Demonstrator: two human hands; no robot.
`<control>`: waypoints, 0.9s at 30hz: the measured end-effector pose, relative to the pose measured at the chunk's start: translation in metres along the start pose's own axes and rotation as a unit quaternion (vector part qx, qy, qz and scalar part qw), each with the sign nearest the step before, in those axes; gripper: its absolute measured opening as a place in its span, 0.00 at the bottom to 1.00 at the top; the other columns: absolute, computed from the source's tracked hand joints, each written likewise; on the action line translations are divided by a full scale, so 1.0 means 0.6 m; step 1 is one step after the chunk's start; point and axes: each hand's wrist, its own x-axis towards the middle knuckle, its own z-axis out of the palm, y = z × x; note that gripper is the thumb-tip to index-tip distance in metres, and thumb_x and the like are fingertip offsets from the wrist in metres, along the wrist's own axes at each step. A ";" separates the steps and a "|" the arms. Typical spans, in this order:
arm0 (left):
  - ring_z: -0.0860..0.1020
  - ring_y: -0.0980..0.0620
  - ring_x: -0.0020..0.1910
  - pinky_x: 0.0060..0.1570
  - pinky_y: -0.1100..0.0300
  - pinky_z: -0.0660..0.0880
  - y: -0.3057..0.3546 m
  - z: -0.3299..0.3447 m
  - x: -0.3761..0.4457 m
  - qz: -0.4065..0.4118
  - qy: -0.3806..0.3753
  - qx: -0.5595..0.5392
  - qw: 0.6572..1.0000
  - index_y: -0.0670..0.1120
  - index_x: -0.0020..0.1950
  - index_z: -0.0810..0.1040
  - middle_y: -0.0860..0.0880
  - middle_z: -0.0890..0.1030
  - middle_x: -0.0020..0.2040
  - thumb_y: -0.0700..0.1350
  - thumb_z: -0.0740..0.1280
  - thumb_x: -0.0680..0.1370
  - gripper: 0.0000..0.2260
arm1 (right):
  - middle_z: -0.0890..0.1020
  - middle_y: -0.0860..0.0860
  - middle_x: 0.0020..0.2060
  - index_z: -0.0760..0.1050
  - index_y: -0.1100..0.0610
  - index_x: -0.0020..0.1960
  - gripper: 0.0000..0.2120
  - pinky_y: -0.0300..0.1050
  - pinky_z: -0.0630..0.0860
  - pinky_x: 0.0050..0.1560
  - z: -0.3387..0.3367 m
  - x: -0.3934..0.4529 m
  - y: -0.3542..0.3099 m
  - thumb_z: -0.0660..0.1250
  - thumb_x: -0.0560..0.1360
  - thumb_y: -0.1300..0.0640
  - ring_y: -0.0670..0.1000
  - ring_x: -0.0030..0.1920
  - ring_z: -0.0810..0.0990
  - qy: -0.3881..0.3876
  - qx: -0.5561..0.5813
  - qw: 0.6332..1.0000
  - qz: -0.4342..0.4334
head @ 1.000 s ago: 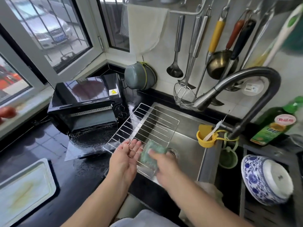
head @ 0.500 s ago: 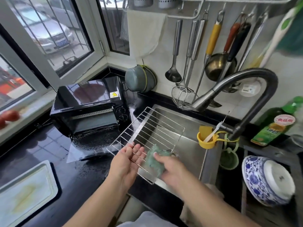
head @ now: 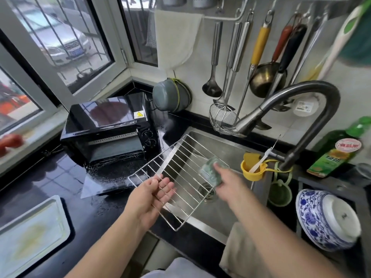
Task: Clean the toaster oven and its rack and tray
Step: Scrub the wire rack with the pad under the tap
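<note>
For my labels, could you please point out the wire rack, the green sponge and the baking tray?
wire rack (head: 181,169): head view, middle bars.
green sponge (head: 209,171): head view, blurred face.
baking tray (head: 30,235): head view, stained floor.

The rack (head: 176,175) is thin bright metal wire. The toaster oven (head: 108,127) has a glossy black shell that mirrors the window. The sink (head: 220,213) is brushed steel, matt. The sponge (head: 210,173) looks soft and green. The surface (head: 50,177) is shiny, wet black stone.
</note>
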 end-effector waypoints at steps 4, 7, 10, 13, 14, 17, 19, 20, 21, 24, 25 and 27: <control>0.85 0.43 0.44 0.50 0.42 0.83 0.023 -0.006 0.006 -0.015 -0.022 0.043 0.999 0.36 0.60 0.77 0.39 0.85 0.43 0.38 0.54 0.88 0.13 | 0.85 0.61 0.48 0.78 0.65 0.56 0.12 0.55 0.82 0.51 -0.023 0.001 -0.018 0.73 0.73 0.65 0.58 0.47 0.85 -0.009 -0.081 0.997 -0.008; 0.85 0.44 0.39 0.45 0.46 0.85 0.065 -0.034 0.019 -0.050 -0.049 0.107 0.992 0.37 0.61 0.76 0.40 0.84 0.42 0.37 0.54 0.87 0.12 | 0.84 0.63 0.46 0.76 0.68 0.58 0.15 0.56 0.81 0.48 -0.051 -0.028 -0.011 0.68 0.72 0.74 0.61 0.44 0.84 -0.102 -0.246 0.964 0.021; 0.85 0.45 0.38 0.43 0.48 0.85 0.092 -0.044 0.024 -0.098 -0.106 0.214 0.966 0.38 0.61 0.77 0.40 0.83 0.43 0.37 0.56 0.87 0.10 | 0.84 0.65 0.48 0.76 0.68 0.55 0.12 0.58 0.82 0.48 -0.046 -0.044 -0.023 0.72 0.72 0.70 0.63 0.47 0.84 -0.126 -0.364 0.923 0.000; 0.85 0.45 0.38 0.44 0.49 0.85 0.105 -0.026 0.022 -0.125 -0.153 0.252 0.947 0.39 0.58 0.79 0.39 0.83 0.44 0.37 0.58 0.86 0.10 | 0.85 0.61 0.43 0.77 0.65 0.53 0.13 0.56 0.82 0.48 -0.023 -0.038 -0.041 0.74 0.75 0.59 0.59 0.43 0.84 -0.081 -0.351 0.931 -0.059; 0.85 0.45 0.38 0.43 0.49 0.85 0.111 -0.021 0.025 -0.121 -0.161 0.255 0.946 0.38 0.58 0.79 0.39 0.83 0.44 0.37 0.58 0.86 0.10 | 0.86 0.59 0.42 0.78 0.65 0.54 0.14 0.55 0.82 0.47 -0.016 -0.037 -0.048 0.73 0.75 0.55 0.58 0.42 0.85 -0.080 -0.348 0.932 -0.069; 0.84 0.46 0.38 0.44 0.49 0.85 0.124 -0.012 0.035 -0.084 -0.159 0.263 0.948 0.39 0.60 0.77 0.40 0.83 0.44 0.37 0.57 0.86 0.10 | 0.85 0.59 0.45 0.77 0.65 0.57 0.13 0.50 0.82 0.44 -0.020 -0.041 -0.049 0.70 0.78 0.57 0.56 0.42 0.85 -0.102 -0.317 0.939 -0.081; 0.84 0.46 0.37 0.42 0.50 0.85 0.119 -0.015 0.044 -0.053 -0.134 0.237 0.961 0.39 0.62 0.76 0.41 0.83 0.43 0.37 0.56 0.87 0.10 | 0.84 0.61 0.51 0.75 0.65 0.59 0.13 0.54 0.83 0.48 -0.040 -0.050 -0.032 0.69 0.76 0.66 0.58 0.48 0.85 -0.148 -0.281 0.947 -0.041; 0.84 0.47 0.36 0.40 0.51 0.85 0.116 -0.019 0.048 -0.042 -0.118 0.215 0.969 0.39 0.62 0.76 0.41 0.83 0.42 0.37 0.55 0.87 0.10 | 0.83 0.63 0.54 0.74 0.64 0.61 0.17 0.57 0.81 0.53 -0.052 -0.054 -0.019 0.70 0.73 0.70 0.60 0.52 0.84 -0.168 -0.268 0.949 -0.010; 0.84 0.47 0.35 0.39 0.52 0.85 0.114 -0.025 0.049 -0.038 -0.106 0.199 0.973 0.39 0.61 0.76 0.42 0.83 0.41 0.36 0.55 0.87 0.11 | 0.82 0.64 0.55 0.73 0.65 0.62 0.21 0.60 0.80 0.56 -0.064 -0.058 -0.003 0.71 0.70 0.72 0.62 0.54 0.83 -0.179 -0.263 0.948 0.017; 0.84 0.47 0.34 0.39 0.51 0.85 0.114 -0.041 0.047 -0.070 -0.128 0.211 0.966 0.39 0.59 0.77 0.42 0.82 0.40 0.36 0.55 0.87 0.11 | 0.83 0.64 0.52 0.75 0.66 0.60 0.18 0.61 0.79 0.56 -0.067 -0.066 0.016 0.72 0.71 0.68 0.62 0.52 0.83 -0.158 -0.297 0.942 0.013; 0.84 0.46 0.35 0.41 0.50 0.86 0.114 -0.040 0.043 -0.096 -0.150 0.234 0.956 0.38 0.59 0.77 0.41 0.82 0.41 0.36 0.56 0.86 0.10 | 0.84 0.63 0.50 0.76 0.66 0.58 0.15 0.59 0.81 0.52 -0.059 -0.063 0.008 0.72 0.73 0.65 0.61 0.50 0.84 -0.137 -0.298 0.945 -0.004; 0.84 0.44 0.36 0.43 0.48 0.85 0.109 -0.033 0.032 -0.142 -0.187 0.275 0.932 0.37 0.60 0.77 0.39 0.82 0.43 0.35 0.58 0.86 0.10 | 0.85 0.60 0.44 0.77 0.67 0.57 0.13 0.53 0.83 0.43 -0.041 -0.051 -0.023 0.71 0.75 0.61 0.57 0.43 0.85 -0.100 -0.270 0.957 -0.033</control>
